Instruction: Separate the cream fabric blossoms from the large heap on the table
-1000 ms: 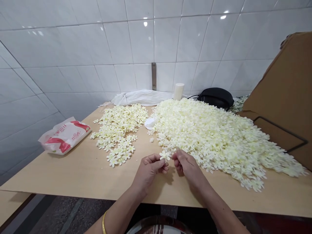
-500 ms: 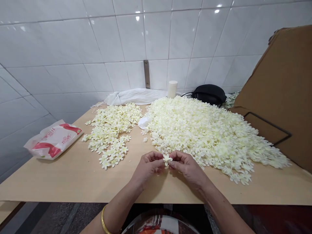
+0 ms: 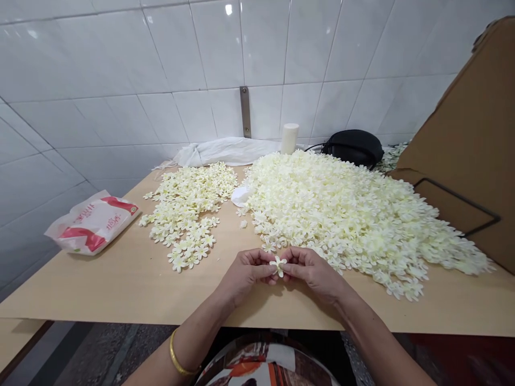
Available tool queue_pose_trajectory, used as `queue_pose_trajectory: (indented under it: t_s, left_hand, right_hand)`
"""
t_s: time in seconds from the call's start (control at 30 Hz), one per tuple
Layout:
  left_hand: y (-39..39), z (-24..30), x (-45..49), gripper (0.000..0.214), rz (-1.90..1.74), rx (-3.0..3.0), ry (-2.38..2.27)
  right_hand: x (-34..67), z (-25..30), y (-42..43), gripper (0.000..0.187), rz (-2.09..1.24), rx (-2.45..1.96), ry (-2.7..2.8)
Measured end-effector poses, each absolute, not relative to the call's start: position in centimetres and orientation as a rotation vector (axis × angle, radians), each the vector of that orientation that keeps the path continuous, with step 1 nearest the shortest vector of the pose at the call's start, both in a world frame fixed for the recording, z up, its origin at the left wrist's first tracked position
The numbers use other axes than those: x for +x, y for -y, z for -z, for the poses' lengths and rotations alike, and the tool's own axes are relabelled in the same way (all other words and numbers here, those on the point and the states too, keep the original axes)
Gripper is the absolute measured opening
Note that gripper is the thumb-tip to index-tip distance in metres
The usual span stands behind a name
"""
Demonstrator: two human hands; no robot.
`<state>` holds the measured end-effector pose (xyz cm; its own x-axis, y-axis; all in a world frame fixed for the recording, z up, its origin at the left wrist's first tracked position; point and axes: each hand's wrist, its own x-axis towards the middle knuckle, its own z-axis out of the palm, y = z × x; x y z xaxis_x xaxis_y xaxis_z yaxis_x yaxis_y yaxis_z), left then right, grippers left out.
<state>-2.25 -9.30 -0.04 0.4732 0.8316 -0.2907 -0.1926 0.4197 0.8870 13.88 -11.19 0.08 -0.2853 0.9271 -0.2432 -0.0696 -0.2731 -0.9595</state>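
A single pale-white artificial flower (image 3: pixel 278 265) with several petals is pinched between my two hands, above the front part of the table. My left hand (image 3: pixel 251 272) grips its left side with thumb and fingers. On its right side, my right hand (image 3: pixel 309 269) has the petals between thumb and forefinger. Just beyond the hands spreads a large heap of similar flowers (image 3: pixel 341 209), reaching to the right. A smaller, flatter pile of flowers (image 3: pixel 189 203) lies to the left of it.
On the wooden table (image 3: pixel 120 284), a white and red plastic packet (image 3: pixel 96 222) lies far left. Along the wall are a white cloth (image 3: pixel 229 151), a white cylinder (image 3: pixel 289 138) and a black case (image 3: pixel 354 147). A large cardboard piece (image 3: pixel 470 139) leans at right, beside a thin dark metal frame (image 3: pixel 458 199).
The camera view has shifted slightly. Both hands still hold the flower at nearly the same spot; its petals now face a little differently between the fingers.
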Motion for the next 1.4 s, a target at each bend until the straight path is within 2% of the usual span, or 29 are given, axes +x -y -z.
queue_pose_trajectory:
  t_s: [0.13, 0.23, 0.3, 0.37, 0.43, 0.63, 0.7, 0.77, 0.87, 1.1, 1.2, 1.3, 1.4]
  left_hand:
    - [9.3, -0.2, -1.5, 0.015, -0.730, 0.992, -0.926]
    - [9.2, 0.0, -0.6, 0.010, -0.888, 1.308, -1.148]
    - [9.0, 0.3, -0.2, 0.013, -1.054, 1.501, -1.284]
    - [8.7, 0.6, 0.0, 0.014, -1.103, 1.443, -1.304]
    - [8.4, 0.7, -0.1, 0.013, -1.064, 1.184, -1.207]
    - [8.6, 0.5, -0.6, 0.025, -1.075, 0.861, -0.960]
    - [8.7, 0.5, -0.7, 0.033, -1.042, 0.856, -0.938]
    - [8.8, 0.5, -0.7, 0.028, -0.973, 0.876, -0.928]
    - [8.9, 0.3, -0.8, 0.017, -0.902, 0.890, -0.906]
    - [9.2, -0.4, -1.1, 0.015, -0.865, 0.971, -0.943]
    - [9.3, -0.2, -1.0, 0.013, -0.859, 1.065, -1.024]
    - [9.4, 0.4, -0.6, 0.013, -0.926, 1.086, -1.052]
    - [9.6, 0.5, -0.1, 0.014, -1.047, 0.985, -1.058]
  right_hand:
    - [13.4, -0.1, 11.6, 0.021, -1.511, -1.292, 1.393]
    - [11.5, 0.4, 11.9, 0.008, -0.889, -1.627, 1.707]
    - [10.1, 0.9, 11.8, 0.015, -0.355, -1.770, 1.880]
    - [9.3, 1.3, 11.5, 0.019, -0.103, -1.781, 1.934]
    - [9.4, 1.4, 11.0, 0.016, -0.245, -1.722, 1.844]
    - [11.6, 1.4, 10.1, 0.013, -1.126, -1.291, 1.400]
    - [11.9, 1.4, 10.2, 0.014, -1.279, -1.187, 1.294]
    - [12.0, 1.3, 10.3, 0.016, -1.347, -1.151, 1.225]
    - [12.1, 1.1, 10.5, 0.021, -1.359, -1.169, 1.203]
    - [12.3, 0.8, 11.0, 0.022, -1.471, -1.172, 1.206]
    - [12.0, 0.7, 11.3, 0.016, -1.466, -1.214, 1.220]
    - [11.4, 0.8, 11.7, 0.004, -1.160, -1.400, 1.429]
    - [10.6, 1.3, 11.9, 0.013, -0.502, -1.554, 1.734]
